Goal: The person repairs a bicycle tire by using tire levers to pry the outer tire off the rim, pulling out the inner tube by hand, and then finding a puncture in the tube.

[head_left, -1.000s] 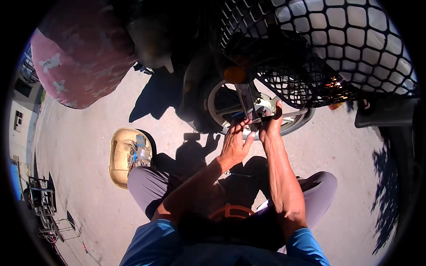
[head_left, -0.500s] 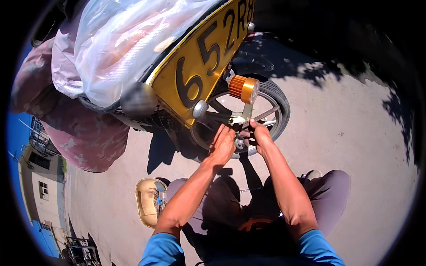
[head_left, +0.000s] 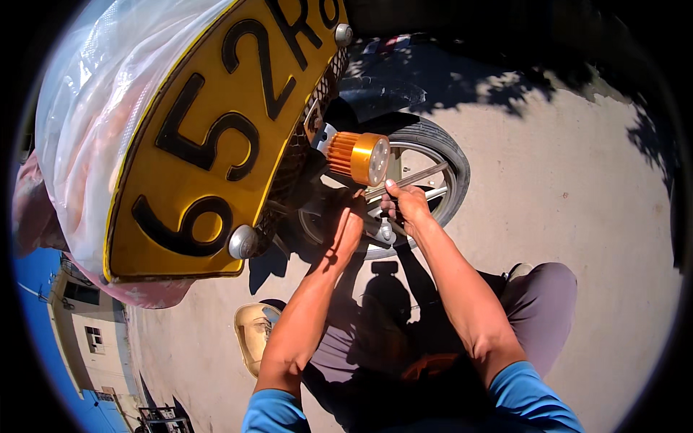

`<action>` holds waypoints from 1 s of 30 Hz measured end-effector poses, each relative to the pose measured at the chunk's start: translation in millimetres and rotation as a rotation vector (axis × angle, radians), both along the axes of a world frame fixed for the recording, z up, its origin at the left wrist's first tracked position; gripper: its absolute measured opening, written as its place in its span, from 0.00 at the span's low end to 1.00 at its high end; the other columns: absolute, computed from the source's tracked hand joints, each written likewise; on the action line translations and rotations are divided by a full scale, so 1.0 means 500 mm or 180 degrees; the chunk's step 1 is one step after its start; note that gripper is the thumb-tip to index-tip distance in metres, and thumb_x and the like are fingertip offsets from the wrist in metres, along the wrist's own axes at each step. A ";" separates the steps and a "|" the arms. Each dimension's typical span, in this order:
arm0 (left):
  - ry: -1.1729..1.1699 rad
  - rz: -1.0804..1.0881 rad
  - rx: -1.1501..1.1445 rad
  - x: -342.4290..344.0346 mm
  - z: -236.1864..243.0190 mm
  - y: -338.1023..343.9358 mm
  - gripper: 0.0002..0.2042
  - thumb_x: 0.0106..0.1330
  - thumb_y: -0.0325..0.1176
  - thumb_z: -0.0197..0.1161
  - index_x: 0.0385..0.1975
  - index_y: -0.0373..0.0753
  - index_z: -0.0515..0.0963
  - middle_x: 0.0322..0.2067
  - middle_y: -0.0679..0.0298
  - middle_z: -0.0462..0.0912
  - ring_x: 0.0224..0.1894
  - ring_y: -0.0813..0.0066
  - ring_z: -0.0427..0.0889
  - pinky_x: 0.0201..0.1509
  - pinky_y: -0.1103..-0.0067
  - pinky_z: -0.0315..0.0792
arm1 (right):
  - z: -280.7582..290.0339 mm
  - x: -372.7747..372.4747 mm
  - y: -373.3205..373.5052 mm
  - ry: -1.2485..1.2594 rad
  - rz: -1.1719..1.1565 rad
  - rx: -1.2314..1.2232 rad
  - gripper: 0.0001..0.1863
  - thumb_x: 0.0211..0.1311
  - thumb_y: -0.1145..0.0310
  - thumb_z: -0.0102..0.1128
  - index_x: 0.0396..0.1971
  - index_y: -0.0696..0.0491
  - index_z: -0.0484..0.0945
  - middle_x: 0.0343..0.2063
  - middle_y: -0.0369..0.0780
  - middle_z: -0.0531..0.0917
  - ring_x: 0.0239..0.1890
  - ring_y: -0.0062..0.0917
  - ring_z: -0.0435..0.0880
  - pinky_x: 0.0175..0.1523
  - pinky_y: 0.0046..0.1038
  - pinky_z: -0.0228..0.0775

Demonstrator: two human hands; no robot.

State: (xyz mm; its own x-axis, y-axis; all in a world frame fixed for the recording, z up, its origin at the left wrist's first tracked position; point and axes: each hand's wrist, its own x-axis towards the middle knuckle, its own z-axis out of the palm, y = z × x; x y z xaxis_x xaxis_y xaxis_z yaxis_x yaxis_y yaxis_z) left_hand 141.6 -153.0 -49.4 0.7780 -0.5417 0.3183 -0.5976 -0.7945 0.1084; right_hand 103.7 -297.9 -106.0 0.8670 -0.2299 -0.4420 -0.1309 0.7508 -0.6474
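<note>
Yellow, black-marked plate [head_left: 216,123] sits further left and larger in view than before. Right hand [head_left: 413,207]: fingers curled; left hand [head_left: 347,225]: fingers shadowed; can't tell grip on either. Handwork seems underway at black-tyred, metal-spoked wheel [head_left: 453,160], partly behind orange ribbed lamp [head_left: 354,155]; next move likely needs steady fingers.

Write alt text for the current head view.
A person's left hand and right hand are close together at a vehicle's spoked wheel, near an orange lamp. A large yellow number plate dominates the upper left; a tan tub sits on the ground.
</note>
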 end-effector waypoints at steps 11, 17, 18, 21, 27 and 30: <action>0.0321 -0.0270 -0.0687 0.010 -0.009 -0.040 0.06 0.58 0.29 0.58 0.30 0.34 0.79 0.29 0.49 0.80 0.34 0.54 0.81 0.37 0.67 0.74 | -0.057 0.019 0.000 0.0177 -0.0090 -0.0644 0.15 0.62 0.63 0.67 0.29 0.61 0.79 0.22 0.38 0.81 0.20 0.17 0.74 0.24 0.21 0.65; -0.0342 -0.0831 0.1765 0.054 -0.116 -0.038 0.03 0.52 0.27 0.65 0.25 0.38 0.85 0.34 0.45 0.84 0.44 0.52 0.83 0.48 0.68 0.77 | -0.132 -0.012 -0.039 0.0046 0.0348 -0.1297 0.15 0.59 0.62 0.70 0.31 0.60 0.81 0.22 0.36 0.81 0.21 0.17 0.75 0.27 0.22 0.67; -0.0520 -0.0855 0.1807 0.056 -0.113 -0.034 0.04 0.52 0.28 0.64 0.25 0.38 0.85 0.36 0.44 0.84 0.45 0.52 0.83 0.48 0.68 0.77 | -0.152 -0.019 -0.052 -0.0246 0.0279 -0.1536 0.18 0.60 0.58 0.68 0.32 0.61 0.81 0.23 0.36 0.81 0.23 0.17 0.75 0.30 0.22 0.68; 0.0119 -0.0935 0.1371 0.014 -0.051 -0.051 0.07 0.59 0.30 0.62 0.31 0.33 0.81 0.39 0.47 0.80 0.44 0.49 0.80 0.47 0.66 0.76 | -0.209 -0.084 -0.132 -0.0295 -0.0324 -0.1695 0.23 0.62 0.52 0.64 0.30 0.62 0.81 0.20 0.35 0.79 0.23 0.16 0.72 0.31 0.21 0.67; 0.0223 -0.1093 0.1154 -0.064 0.009 -0.085 0.17 0.61 0.33 0.66 0.48 0.34 0.76 0.43 0.52 0.76 0.46 0.53 0.76 0.47 0.63 0.73 | -0.380 -0.073 -0.242 0.1135 -0.2018 -0.2035 0.36 0.70 0.40 0.43 0.43 0.63 0.79 0.37 0.42 0.83 0.40 0.28 0.78 0.52 0.33 0.69; 0.0385 -0.1235 0.1035 -0.090 0.011 -0.088 0.22 0.57 0.33 0.67 0.51 0.33 0.75 0.49 0.55 0.76 0.50 0.55 0.75 0.52 0.64 0.72 | -0.403 -0.017 -0.233 0.0447 -0.1756 -0.1443 0.41 0.68 0.35 0.40 0.50 0.64 0.77 0.45 0.46 0.83 0.47 0.30 0.79 0.57 0.33 0.67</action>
